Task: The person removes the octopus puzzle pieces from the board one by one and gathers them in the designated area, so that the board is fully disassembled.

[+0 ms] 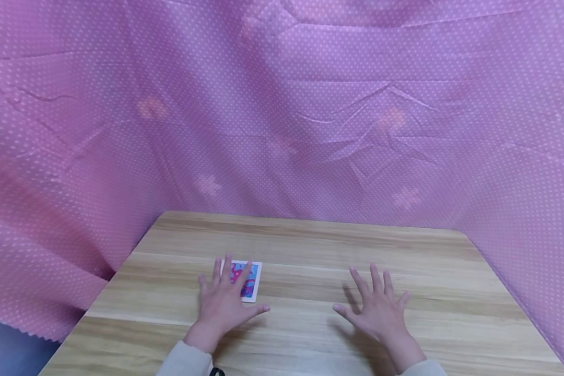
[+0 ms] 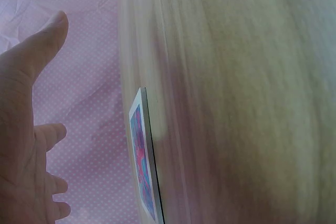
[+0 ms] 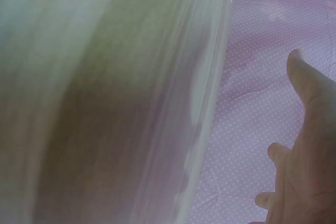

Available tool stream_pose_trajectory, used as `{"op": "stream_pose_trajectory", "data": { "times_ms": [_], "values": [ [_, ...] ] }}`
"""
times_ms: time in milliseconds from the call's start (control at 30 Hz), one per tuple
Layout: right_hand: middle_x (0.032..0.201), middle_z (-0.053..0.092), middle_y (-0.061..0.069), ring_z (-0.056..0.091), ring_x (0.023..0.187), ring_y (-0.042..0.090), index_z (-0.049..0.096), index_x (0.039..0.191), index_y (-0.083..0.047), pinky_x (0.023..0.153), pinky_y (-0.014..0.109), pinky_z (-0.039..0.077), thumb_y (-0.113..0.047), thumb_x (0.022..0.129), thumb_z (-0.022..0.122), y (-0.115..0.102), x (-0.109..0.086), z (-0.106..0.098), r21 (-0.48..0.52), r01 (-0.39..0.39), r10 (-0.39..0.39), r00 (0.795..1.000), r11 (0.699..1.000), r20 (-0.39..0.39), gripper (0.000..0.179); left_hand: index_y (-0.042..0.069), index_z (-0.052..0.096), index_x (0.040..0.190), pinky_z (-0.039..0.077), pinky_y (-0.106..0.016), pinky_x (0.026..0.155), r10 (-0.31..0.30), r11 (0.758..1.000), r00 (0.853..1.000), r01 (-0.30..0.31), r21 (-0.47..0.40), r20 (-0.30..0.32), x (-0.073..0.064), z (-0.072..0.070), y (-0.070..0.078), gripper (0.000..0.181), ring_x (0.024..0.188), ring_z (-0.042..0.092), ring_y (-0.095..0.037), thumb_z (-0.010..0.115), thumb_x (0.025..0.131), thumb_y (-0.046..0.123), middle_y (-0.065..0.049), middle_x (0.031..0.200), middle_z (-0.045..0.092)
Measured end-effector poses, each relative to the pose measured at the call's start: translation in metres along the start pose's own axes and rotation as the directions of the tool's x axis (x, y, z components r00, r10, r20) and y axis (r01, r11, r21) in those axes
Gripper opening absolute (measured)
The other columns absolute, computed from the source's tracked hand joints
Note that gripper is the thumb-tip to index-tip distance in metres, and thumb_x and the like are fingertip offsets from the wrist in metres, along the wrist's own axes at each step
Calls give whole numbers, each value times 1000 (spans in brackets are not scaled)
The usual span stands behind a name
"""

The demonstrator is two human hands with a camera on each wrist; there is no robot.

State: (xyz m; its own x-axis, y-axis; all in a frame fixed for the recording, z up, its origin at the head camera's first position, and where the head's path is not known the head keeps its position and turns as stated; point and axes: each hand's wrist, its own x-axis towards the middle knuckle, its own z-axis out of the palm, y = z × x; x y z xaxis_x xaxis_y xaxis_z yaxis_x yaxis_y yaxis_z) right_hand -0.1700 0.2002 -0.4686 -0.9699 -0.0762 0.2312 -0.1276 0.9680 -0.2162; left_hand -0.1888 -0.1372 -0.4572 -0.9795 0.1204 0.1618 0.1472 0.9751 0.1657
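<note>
A flat, white-bordered picture card (image 1: 250,286) with a pink figure on blue lies on the wooden table, left of the middle. In the left wrist view the card (image 2: 140,163) has a visible edge thickness; whether it is one card or a stack I cannot tell. My left hand (image 1: 223,307) hovers over its left part with fingers spread, hiding some of the picture. The left wrist view has this hand (image 2: 18,103) apart from the card, holding nothing. Farther right, my right hand (image 1: 380,313) is held above the tabletop, fingers spread, with its shadow beneath it.
The light wooden table (image 1: 305,245) has rounded far corners. Pink dotted cloth (image 1: 282,136) hangs behind it and along both sides. Beyond the table's left edge, a grey-blue surface (image 1: 9,347) shows below the cloth. A black band (image 1: 218,372) is at my left wrist.
</note>
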Motion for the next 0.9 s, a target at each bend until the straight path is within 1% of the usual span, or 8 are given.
{"op": "stream_pose_trajectory", "data": {
  "times_ms": [33,267,467,733,900],
  "values": [
    [155,13,20,13,136,51,27,151,-31,86,84,5,-82,75,45,0,0,0,4,3,-3,1000,1000,-10,94,32,27,150,-8,-69,102,0,1000,1000,0,-2,1,0,0,0,107,141,-6,-39,53,62,87,-19,157,-1],
    [156,12,19,10,137,50,28,151,-30,86,84,3,-81,76,46,0,1,0,21,2,-2,1000,1000,-8,93,31,29,150,-10,-68,102,-3,1000,1000,3,-23,2,0,0,1,106,141,-6,-39,55,63,86,-18,157,-3],
    [156,11,18,7,138,49,27,151,-30,87,84,3,-81,76,46,0,2,-1,19,4,-4,1000,1000,-5,93,30,32,150,-8,-69,101,6,999,1000,-6,-37,-5,0,2,1,106,141,-5,-40,56,63,85,-19,157,-2],
    [156,10,18,6,137,50,27,151,-30,87,84,3,-81,76,46,1,4,-2,18,2,-2,1000,1000,3,92,30,32,149,-8,-69,102,-1,1000,1000,1,-29,-3,1,5,0,106,141,-4,-40,55,62,86,-18,157,-3],
    [156,10,19,6,137,51,28,151,-29,87,83,1,-80,76,47,0,4,-2,28,1,-2,1000,1000,7,92,29,33,149,-5,-70,102,6,999,1000,-7,-34,-17,2,5,-1,105,141,-1,-41,56,63,84,-19,157,1]
  ]
}}
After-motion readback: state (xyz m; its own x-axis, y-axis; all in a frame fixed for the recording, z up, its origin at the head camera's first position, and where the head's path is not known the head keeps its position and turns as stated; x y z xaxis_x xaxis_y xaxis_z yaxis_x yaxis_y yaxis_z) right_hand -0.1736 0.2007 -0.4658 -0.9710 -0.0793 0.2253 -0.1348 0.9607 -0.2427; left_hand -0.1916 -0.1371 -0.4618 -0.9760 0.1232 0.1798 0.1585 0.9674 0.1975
